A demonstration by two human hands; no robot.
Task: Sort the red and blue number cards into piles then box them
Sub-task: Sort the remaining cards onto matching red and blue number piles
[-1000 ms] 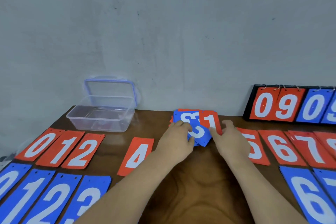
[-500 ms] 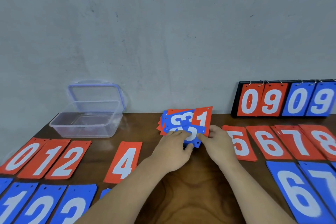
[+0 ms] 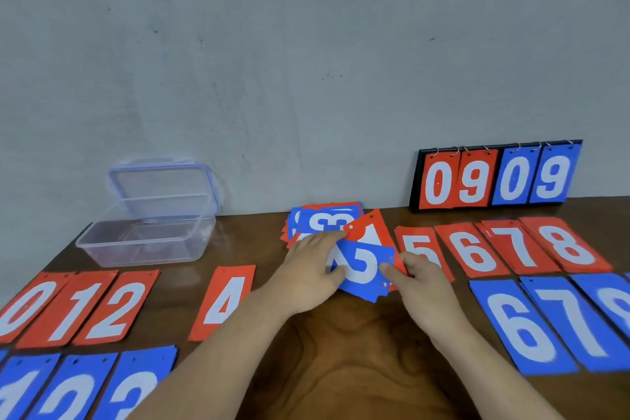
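I hold a blue 3 card [image 3: 364, 266] between both hands, just in front of the unsorted pile [image 3: 324, 220] at the middle of the table [image 3: 341, 351]. My left hand [image 3: 312, 271] pinches its left side, thumb on the near left edge and fingers lying across its far left corner and onto the pile. My right hand [image 3: 421, 281] pinches the right edge, thumb on top and fingers curled underneath. The card is skewed, with its right side swung toward the red 5 [image 3: 421, 249]. My left hand hides part of it, so I cannot tell its long axis for sure. A loose red card [image 3: 371, 228] pokes out from under it, tilted, and a 2nd blue 3 shows on top of the pile.

What matters next is where this card belongs. The blue 3 pile [image 3: 136, 382] lies near me at the lower left, past the red 4 [image 3: 226, 300] and well apart from my fingers. It is on my left hand's side, so I judge that hand should carry the card while the right lets go. The sorted piles run lengthwise away from me, so the card will need turning to match before I drop it. The red card underneath may drag along if I slide instead of lifting.

The clear box [image 3: 146, 235] stands open at the far left, with no cards in it yet.
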